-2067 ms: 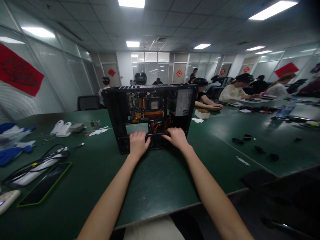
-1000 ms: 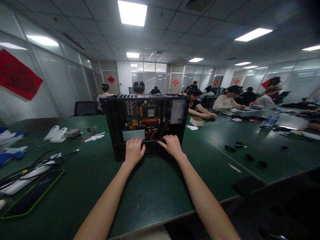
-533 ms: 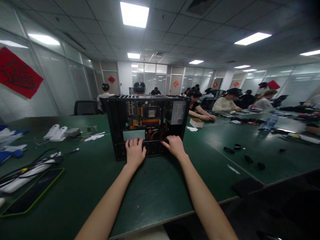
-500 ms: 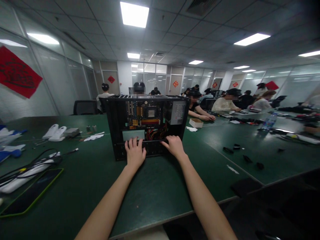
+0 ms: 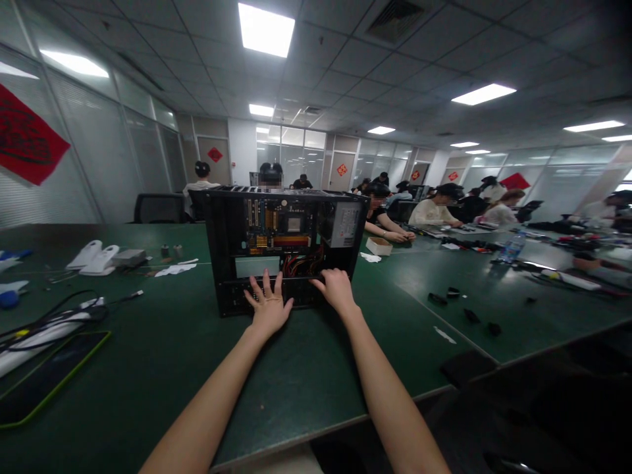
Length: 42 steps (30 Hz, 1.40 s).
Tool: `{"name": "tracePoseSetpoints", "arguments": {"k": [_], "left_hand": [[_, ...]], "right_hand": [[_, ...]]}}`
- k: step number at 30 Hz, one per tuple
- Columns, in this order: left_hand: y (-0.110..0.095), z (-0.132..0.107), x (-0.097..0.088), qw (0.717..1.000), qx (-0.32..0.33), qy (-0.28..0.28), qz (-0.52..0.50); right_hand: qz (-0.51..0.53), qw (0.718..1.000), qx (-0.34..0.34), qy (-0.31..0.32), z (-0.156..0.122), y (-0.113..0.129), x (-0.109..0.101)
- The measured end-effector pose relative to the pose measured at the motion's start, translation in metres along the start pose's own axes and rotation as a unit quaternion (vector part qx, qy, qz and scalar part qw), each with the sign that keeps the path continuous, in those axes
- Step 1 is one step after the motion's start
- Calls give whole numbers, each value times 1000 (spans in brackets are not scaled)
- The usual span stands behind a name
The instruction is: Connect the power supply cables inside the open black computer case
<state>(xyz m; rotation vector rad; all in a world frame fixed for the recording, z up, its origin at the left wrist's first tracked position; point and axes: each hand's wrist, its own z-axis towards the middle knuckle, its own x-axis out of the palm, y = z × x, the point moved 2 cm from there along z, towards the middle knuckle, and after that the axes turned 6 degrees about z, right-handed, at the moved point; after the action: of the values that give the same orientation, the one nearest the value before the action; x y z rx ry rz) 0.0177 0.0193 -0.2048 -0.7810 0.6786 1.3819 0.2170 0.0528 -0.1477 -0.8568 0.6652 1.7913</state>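
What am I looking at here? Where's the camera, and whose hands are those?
There's no robot: these are one person's two bare hands. The camera is worn on that person's head, looking forward and down. In front stands an open black computer case. Inside are a motherboard, a power supply and coloured wires. The right hand is curled over the case's lower rail. The left hand is spread out in front of it; whether it presses is hard to tell. On the green table, a green-edged phone lies to the left, and a plastic bottle stands farther off, right.
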Motion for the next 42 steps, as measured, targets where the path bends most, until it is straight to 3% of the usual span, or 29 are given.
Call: {"name": "tracePoseSetpoints", "arguments": {"k": [7,15,21,33,38,42], "left_hand": [[8,5,4,1000,6,-1,-11],[28,14,-1,998,5,-21,-53],[35,26,3,989,-58,12,-134],[54,61,5,947,-190,12,-258],[73,79,20,904,-215,-72,-362],[88,90,29,889,-200,-115,-395]], "right_hand": [[-2,999,35,11,0,10,-2],[5,996,87,-15,-5,43,-5],[-3,995,103,-19,-13,66,-12],[-4,991,135,14,-21,122,-22],[13,987,154,33,-17,153,-16],[37,985,156,68,-10,181,-11]]}}
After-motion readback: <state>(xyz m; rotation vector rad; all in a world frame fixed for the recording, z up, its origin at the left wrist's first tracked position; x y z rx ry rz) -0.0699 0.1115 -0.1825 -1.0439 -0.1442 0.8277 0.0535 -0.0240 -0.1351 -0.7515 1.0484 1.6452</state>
